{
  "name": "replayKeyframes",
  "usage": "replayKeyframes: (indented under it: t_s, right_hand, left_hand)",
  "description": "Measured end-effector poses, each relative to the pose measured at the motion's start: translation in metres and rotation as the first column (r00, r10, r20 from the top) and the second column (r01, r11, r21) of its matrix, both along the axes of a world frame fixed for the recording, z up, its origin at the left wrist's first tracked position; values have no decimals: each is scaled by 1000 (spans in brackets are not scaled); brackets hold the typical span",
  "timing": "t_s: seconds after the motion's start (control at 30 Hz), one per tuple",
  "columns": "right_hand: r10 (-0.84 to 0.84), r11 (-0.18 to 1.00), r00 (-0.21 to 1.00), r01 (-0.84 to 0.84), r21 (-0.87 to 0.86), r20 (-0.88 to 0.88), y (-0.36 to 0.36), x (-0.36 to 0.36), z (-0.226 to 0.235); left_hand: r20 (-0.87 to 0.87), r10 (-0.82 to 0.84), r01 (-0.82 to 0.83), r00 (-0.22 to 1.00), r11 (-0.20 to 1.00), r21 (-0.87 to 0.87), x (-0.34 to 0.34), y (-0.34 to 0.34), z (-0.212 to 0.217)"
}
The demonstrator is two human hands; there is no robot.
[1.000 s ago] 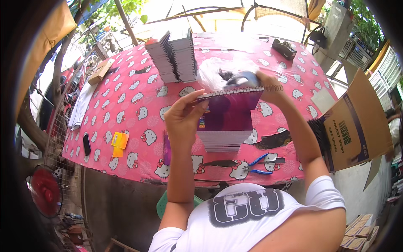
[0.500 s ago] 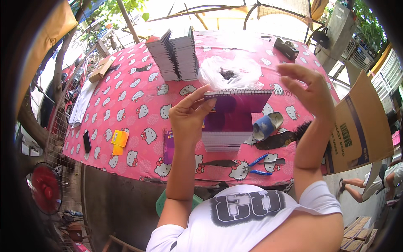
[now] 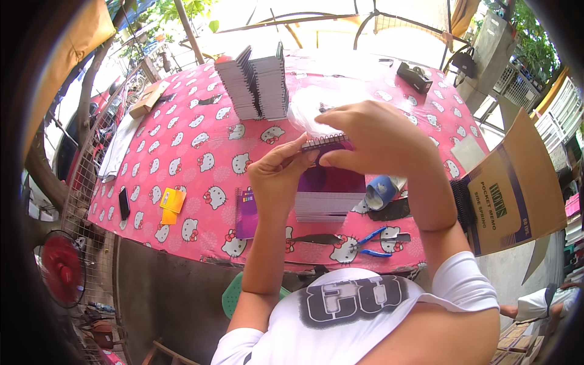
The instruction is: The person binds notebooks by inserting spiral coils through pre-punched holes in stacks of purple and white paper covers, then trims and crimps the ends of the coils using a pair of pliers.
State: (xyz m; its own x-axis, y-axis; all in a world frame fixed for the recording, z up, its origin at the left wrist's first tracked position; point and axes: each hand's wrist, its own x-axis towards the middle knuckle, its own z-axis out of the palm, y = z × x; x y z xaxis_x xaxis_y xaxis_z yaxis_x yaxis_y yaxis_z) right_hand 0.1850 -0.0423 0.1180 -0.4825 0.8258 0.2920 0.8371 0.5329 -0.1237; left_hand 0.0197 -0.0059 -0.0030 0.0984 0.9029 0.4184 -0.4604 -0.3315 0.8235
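Observation:
My left hand (image 3: 277,169) pinches the left end of a purple spiral notebook (image 3: 326,146) between thumb and fingers, holding it raised along its black wire binding. My right hand (image 3: 383,137) reaches across the same notebook. Its fingers stretch over the binding with the thumb apart below, and it hides the notebook's right part. Under the hands sits a pile of purple-covered notebooks (image 3: 328,207), white page edges facing me. Another purple notebook (image 3: 246,219) lies left of the pile. Blue-handled pliers (image 3: 375,243) lie in front, and a blue and white rounded object (image 3: 381,192) rests to the right.
Tall stacks of spiral notebooks (image 3: 267,88) and a white plastic bag (image 3: 301,115) stand beyond my hands. A tape dispenser (image 3: 415,77) is far right. A cardboard box (image 3: 511,188) stands at the right edge. A phone (image 3: 124,204) and yellow pieces (image 3: 173,204) lie left.
My right hand has moved left and down, from beyond the binding's right end to over the notebook. The left hand keeps its pinch. At the far right, another person has shifted.

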Motion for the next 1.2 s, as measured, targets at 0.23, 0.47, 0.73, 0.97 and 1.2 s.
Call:
replayKeyframes:
  t_s: [0.23,0.47,0.73,0.97,1.2]
  right_hand:
    - [115,969,817,33,246,-564,-93,21,-110]
    - [-419,893,888,365,-265,-188,-144,60,-290]
    - [-376,888,927,356,-292,-13,-161,67,-323]
    - [-243,957,706,286,-45,-665,-146,33,-188]
    - [-190,956,743,290,53,-642,-136,39,-163]
  left_hand:
    - [-103,-68,76,992,994,73,4,3,16]
    - [-170,534,-208,829,574,792,-1,-42,27]
    - [-474,473,-31,743,731,681,4,-54,-27]
    - [-343,488,-122,802,697,706,10,-54,-35]
    - [-350,431,-144,832,776,614,4,-62,-35]
